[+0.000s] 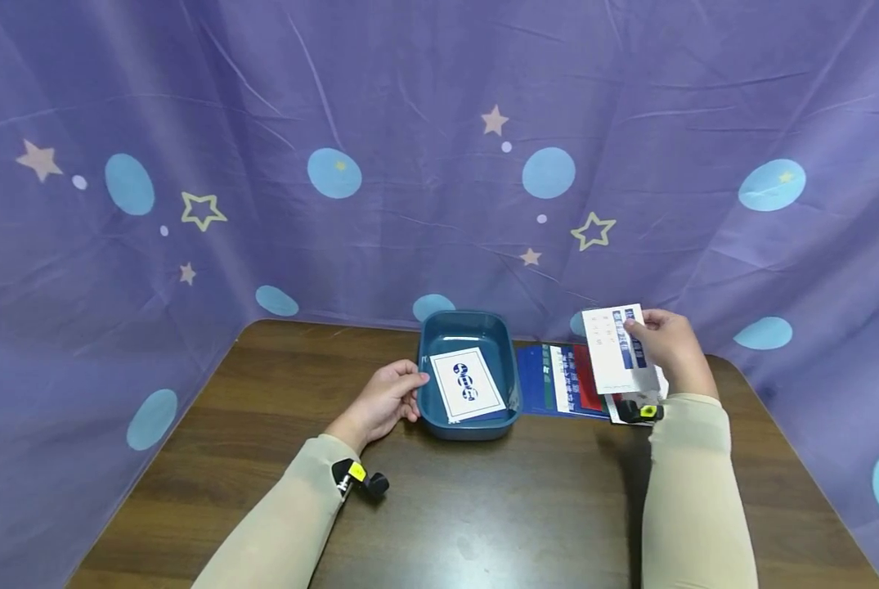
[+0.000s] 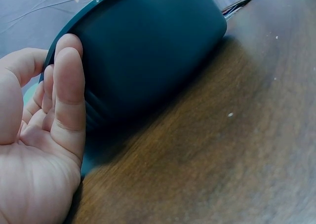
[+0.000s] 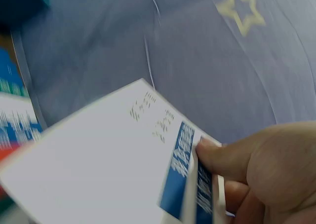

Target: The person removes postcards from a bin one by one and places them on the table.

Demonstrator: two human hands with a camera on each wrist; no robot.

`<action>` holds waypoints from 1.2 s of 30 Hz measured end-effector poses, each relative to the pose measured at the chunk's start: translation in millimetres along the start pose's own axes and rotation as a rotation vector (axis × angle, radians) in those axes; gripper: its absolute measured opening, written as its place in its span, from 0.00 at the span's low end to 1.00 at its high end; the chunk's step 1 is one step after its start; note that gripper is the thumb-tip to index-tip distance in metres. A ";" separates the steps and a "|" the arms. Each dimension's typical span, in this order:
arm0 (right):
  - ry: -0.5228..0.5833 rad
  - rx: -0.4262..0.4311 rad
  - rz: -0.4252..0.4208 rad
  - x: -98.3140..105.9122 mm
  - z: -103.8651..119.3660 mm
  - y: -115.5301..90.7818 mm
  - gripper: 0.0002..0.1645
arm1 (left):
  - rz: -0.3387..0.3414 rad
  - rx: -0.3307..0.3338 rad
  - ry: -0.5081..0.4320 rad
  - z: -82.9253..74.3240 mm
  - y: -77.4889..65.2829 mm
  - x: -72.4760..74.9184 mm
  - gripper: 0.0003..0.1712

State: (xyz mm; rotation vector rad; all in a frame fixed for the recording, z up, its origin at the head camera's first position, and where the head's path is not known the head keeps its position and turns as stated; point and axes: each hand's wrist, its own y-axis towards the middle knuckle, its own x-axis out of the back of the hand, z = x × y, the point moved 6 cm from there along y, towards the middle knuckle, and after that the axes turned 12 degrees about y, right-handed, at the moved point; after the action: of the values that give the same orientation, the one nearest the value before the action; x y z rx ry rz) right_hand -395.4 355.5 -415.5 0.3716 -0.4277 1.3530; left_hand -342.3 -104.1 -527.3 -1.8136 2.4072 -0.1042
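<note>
My left hand (image 1: pixel 386 398) grips the left rim of a dark teal plastic tray (image 1: pixel 515 360). In the left wrist view, fingers lie against the outer wall of the tray (image 2: pixel 148 56) near its rim. Inside lies a white card (image 1: pixel 467 386) with a thin border and a blue emblem, over a blue edge of another card. My right hand (image 1: pixel 670 348) pinches a white printed card (image 1: pixel 608 356) by its right side, raised over the cards at right. In the right wrist view, the thumb presses beside two blue bands on that card (image 3: pixel 98 160).
Right of the tray, a row of overlapping blue, green, white and red cards (image 1: pixel 564 380) lies on the wooden table (image 1: pixel 439 507), partly hidden by the raised card. A purple curtain (image 1: pixel 410 82) with stars hangs close behind the table.
</note>
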 end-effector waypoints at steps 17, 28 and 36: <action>-0.114 -0.247 -0.143 15.7 -92.2 1.0 0.27 | 0.007 0.000 0.002 2.7 -0.6 6.8 0.09; -0.267 -0.354 -0.174 15.9 -104.8 -0.8 0.29 | 0.012 0.002 0.001 2.7 -0.2 3.5 0.09; -0.184 -0.265 -0.181 20.5 -87.9 -2.2 0.26 | 0.015 -0.004 -0.002 1.1 0.8 1.3 0.09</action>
State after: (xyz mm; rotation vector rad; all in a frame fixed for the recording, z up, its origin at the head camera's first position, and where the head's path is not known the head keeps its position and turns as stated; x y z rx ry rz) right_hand -382.8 415.9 -481.4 0.3075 -0.7019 1.0732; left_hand -343.3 -105.1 -528.6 -1.7963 2.4213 -0.0964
